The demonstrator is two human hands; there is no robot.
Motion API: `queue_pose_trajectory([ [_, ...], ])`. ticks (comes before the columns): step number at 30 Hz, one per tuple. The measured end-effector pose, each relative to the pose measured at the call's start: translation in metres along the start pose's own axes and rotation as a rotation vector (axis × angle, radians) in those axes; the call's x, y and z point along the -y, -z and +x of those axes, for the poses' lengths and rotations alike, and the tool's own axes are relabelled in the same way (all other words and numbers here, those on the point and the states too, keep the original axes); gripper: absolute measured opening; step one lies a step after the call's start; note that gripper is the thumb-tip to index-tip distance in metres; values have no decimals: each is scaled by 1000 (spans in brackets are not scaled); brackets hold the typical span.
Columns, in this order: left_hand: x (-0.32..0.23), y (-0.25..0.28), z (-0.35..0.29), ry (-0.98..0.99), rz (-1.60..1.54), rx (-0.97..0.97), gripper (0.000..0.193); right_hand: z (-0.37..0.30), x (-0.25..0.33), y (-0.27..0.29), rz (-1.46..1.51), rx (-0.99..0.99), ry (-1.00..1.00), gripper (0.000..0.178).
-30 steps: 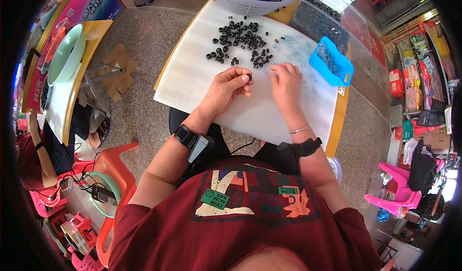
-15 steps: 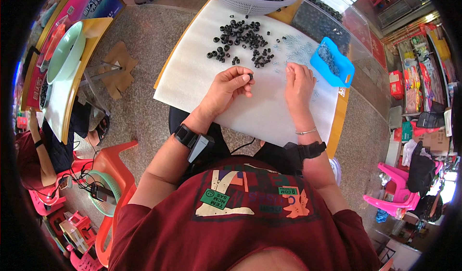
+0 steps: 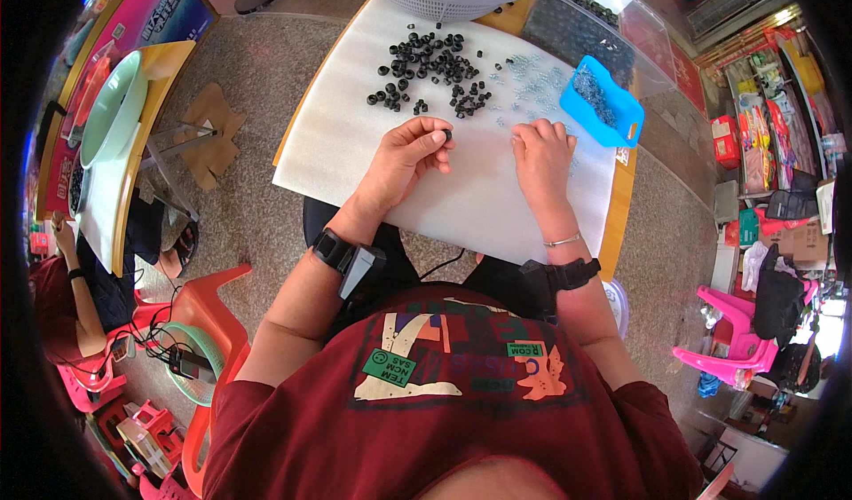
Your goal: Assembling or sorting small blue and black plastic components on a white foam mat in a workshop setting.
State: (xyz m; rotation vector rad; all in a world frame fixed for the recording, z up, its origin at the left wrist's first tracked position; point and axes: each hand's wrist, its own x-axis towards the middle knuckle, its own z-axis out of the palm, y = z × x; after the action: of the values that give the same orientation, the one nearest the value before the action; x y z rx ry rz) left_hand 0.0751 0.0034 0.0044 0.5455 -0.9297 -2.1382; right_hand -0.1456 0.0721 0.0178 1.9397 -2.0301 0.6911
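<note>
My left hand (image 3: 406,161) pinches a small round black part (image 3: 446,134) between thumb and forefinger, above the white sheet (image 3: 337,136) on the table. To its right, my right hand (image 3: 543,158) has its fingers bent and drawn together, just over the sheet; what they hold, if anything, is too small to name. Beyond my left hand lie several loose black parts (image 3: 429,61) in a scattered heap. Small clear bluish pieces (image 3: 532,81) are strewn past my right hand. Beside them sits a blue plastic tray (image 3: 628,129) with more clear pieces inside.
A pale basket (image 3: 435,7) of black parts stands at the table's far edge, next to a clear plastic bin (image 3: 577,43). At left, another person (image 3: 67,296) sits by a second table bearing a green basin (image 3: 120,105). A pink chair (image 3: 732,340) stands at right.
The view has shifted slightly, moving the table a little left in the picture. My left hand still pinches the black part; my right hand's fingers have bent a little more toward the left.
</note>
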Motion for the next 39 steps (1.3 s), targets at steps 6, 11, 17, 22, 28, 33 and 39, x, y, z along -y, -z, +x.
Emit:
queue_pose_trajectory([
  [6,1,1,-1,9,4,-14,20,9,12,3,382,49,-190,9],
  [11,2,4,1,23,14,11,21,15,51,15,1228,195,-477,8],
  [17,4,4,0,-1,3,14,21,13,68,-2,1220,187,-421,10],
  [22,0,2,-2,14,13,15,21,11,71,4,1234,161,-435,10],
  [28,4,1,-1,-25,32,-8,21,11,70,7,1004,143,-354,9],
  [33,5,2,0,-22,71,-10,21,11,69,5,905,91,-243,9],
  [39,7,3,1,-37,104,-14,21,14,68,8,718,113,-139,8],
])
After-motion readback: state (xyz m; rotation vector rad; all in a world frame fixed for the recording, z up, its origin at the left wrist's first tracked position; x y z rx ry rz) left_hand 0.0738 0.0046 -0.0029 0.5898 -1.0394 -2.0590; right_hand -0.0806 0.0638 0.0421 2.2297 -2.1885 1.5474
